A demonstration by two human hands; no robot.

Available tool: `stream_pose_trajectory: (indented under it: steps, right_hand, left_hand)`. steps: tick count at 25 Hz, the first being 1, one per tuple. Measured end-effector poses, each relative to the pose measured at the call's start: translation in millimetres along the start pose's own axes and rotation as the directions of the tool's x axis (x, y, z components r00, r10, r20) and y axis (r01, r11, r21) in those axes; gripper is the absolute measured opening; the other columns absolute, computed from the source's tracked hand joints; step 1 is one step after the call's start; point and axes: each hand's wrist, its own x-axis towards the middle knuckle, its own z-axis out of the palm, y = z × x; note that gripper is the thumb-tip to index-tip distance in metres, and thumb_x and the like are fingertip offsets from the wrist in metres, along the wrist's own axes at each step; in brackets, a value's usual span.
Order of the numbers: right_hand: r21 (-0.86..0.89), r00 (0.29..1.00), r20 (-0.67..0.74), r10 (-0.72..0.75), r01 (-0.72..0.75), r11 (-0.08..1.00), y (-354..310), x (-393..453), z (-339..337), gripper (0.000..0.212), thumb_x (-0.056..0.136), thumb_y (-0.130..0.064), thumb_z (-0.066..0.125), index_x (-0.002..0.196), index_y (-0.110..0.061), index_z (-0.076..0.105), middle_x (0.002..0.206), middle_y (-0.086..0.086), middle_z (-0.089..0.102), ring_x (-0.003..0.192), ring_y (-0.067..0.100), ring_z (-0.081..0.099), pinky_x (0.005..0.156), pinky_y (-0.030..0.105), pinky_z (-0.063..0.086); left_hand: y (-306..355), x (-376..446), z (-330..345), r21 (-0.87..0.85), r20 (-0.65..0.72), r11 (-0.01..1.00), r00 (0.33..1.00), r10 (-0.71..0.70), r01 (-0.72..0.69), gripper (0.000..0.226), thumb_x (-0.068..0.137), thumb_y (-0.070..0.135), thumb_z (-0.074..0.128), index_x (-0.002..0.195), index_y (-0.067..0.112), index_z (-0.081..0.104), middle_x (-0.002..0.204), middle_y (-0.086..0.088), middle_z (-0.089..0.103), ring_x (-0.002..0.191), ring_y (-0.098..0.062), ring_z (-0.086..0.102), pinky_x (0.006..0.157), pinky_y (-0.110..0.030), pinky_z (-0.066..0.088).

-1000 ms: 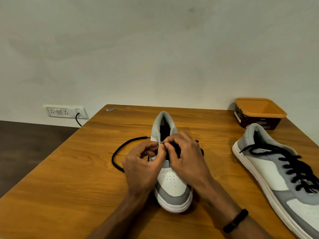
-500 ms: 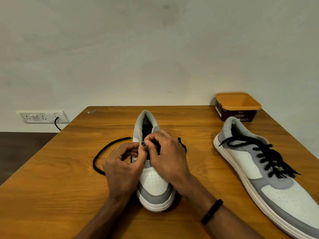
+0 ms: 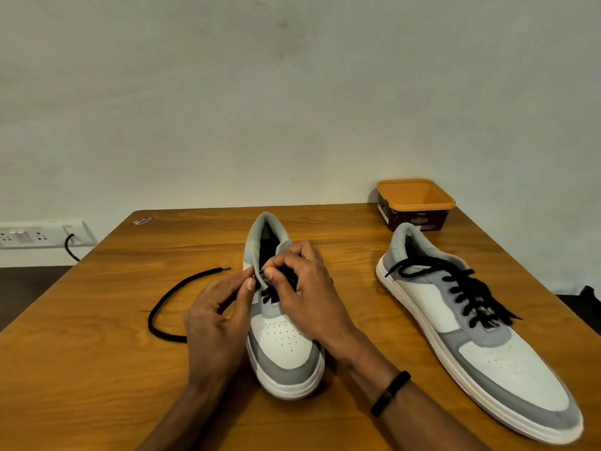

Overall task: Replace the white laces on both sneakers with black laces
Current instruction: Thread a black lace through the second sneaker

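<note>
On the table [image 3: 81, 369], right in the middle, stands the near shoe [image 3: 283, 349] — white and grey, toe pointing at the person, heel pointing at the wall. Both hands are up at its lace holes. The left hand [image 3: 216, 323] has its fingers bent, and its thumb and first finger pinch the grey edge of the shoe by the top holes. The right hand [image 3: 309, 294] lies over the tongue with its fingers curled, and its fingertips pinch something small at the same spot; it is too hidden to tell if that is the lace or the shoe's edge. A black band [image 3: 390, 393] sits on the right wrist.

A black lace [image 3: 169, 294] is part way through this shoe. Some of it crosses under the right hand. The loose end runs out to the left of the shoe, bends in a big curve on the wood, and its tip lies just left of the heel.

To the right of the near shoe, well apart from it, lies the other shoe [image 3: 487, 353]. It is laced in black all the way up, and its lace ends hang loose over the side.

Behind that shoe, near the wall, sits an orange tub [image 3: 416, 203] with dark sides — open on top. Far to the left of the near shoe, on the wall, is a white socket [image 3: 35, 234] with a black cord plugged in.
</note>
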Motion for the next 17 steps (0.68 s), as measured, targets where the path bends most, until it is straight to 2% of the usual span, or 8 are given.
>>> stream_pose_trajectory:
  steps: [2,7,12,17]
  right_hand:
    - [0.031,0.999,0.028,0.036,-0.037,0.999,-1.7,0.2,1.2,0.016,0.105,-0.034,0.06,0.108,-0.023,0.071,0.11,-0.01,0.051,0.115,0.009,0.049,0.098,0.027,0.047]
    - [-0.093,0.998,0.053,-0.017,0.022,0.995,-0.5,0.9,3.2,0.014,0.105,-0.028,0.059,0.106,-0.02,0.07,0.105,-0.009,0.052,0.108,0.009,0.049,0.095,0.028,0.046]
    - [0.135,0.999,0.031,0.018,-0.022,0.991,3.8,0.4,3.2,0.014,0.103,-0.03,0.063,0.104,-0.02,0.072,0.102,-0.01,0.057,0.103,0.01,0.057,0.093,0.038,0.053]
    - [0.113,0.999,0.044,0.014,-0.019,0.993,6.5,1.6,6.6,0.016,0.105,-0.032,0.061,0.104,-0.02,0.072,0.102,-0.01,0.058,0.102,0.011,0.06,0.092,0.041,0.055]
  left_hand:
    - [-1.4,-0.5,-0.1,0.013,0.0,1.0,1.0,0.025,-0.025,0.031,0.096,0.022,0.069,0.126,0.02,0.073,0.119,0.009,0.075,0.113,-0.003,0.069,0.092,-0.019,0.056]
    - [-3.1,-0.6,0.2,0.005,-0.01,1.0,1.0,0.019,-0.019,0.033,0.094,0.024,0.068,0.126,0.017,0.074,0.119,0.009,0.074,0.112,0.0,0.068,0.091,-0.018,0.057]
    - [-4.3,0.0,0.3,0.008,-0.014,1.0,1.0,0.011,-0.011,0.032,0.095,0.024,0.069,0.125,0.017,0.074,0.118,0.007,0.075,0.11,0.001,0.069,0.089,-0.018,0.058]
    - [-2.7,-0.8,-1.5,0.006,0.007,1.0,1.0,0.024,-0.024,0.033,0.094,0.019,0.072,0.127,0.017,0.073,0.12,0.007,0.074,0.112,0.0,0.069,0.09,-0.016,0.057]
